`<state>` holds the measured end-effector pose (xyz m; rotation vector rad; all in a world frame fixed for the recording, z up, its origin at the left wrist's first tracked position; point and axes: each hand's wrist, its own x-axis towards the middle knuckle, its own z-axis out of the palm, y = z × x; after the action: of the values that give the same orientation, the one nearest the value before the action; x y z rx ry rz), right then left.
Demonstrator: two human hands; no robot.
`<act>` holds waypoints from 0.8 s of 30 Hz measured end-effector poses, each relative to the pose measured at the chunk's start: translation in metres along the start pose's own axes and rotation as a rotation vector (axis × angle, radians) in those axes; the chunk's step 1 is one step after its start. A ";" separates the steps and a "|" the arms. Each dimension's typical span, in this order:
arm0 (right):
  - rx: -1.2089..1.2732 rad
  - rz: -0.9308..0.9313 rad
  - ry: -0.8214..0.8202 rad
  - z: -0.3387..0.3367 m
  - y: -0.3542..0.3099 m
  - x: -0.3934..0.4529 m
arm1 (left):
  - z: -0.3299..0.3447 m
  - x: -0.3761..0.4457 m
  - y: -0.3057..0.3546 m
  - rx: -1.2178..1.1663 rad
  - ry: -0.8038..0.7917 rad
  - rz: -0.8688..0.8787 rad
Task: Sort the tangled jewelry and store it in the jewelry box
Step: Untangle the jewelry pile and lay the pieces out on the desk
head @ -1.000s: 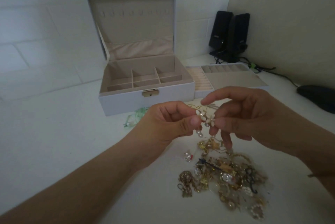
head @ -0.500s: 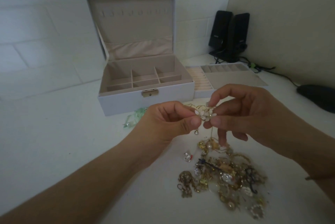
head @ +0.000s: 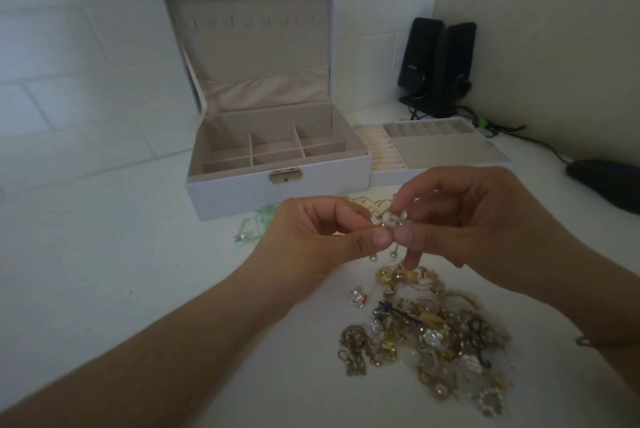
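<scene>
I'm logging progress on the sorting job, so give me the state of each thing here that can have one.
jewelry box: lid open, compartments look empty, clasp undone.
removable tray: out of the box, beside it on the table.
pearl piece: off the table, pinched by left hand and right hand.
jewelry pile: tangled, on the table.
green piece: lying apart, near the box.
</scene>
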<state>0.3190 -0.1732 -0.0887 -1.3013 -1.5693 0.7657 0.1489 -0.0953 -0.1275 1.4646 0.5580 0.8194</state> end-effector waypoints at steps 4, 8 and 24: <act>0.047 0.029 -0.006 0.000 0.005 0.001 | 0.002 -0.002 0.000 0.063 -0.004 0.031; 0.048 0.037 0.001 -0.003 0.009 0.003 | 0.003 -0.001 -0.002 0.106 0.037 0.038; 0.093 0.020 -0.108 -0.009 0.009 0.003 | 0.002 -0.001 -0.002 0.078 0.050 0.016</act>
<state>0.3307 -0.1688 -0.0929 -1.2275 -1.5881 0.9239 0.1505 -0.0974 -0.1294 1.5247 0.6227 0.8566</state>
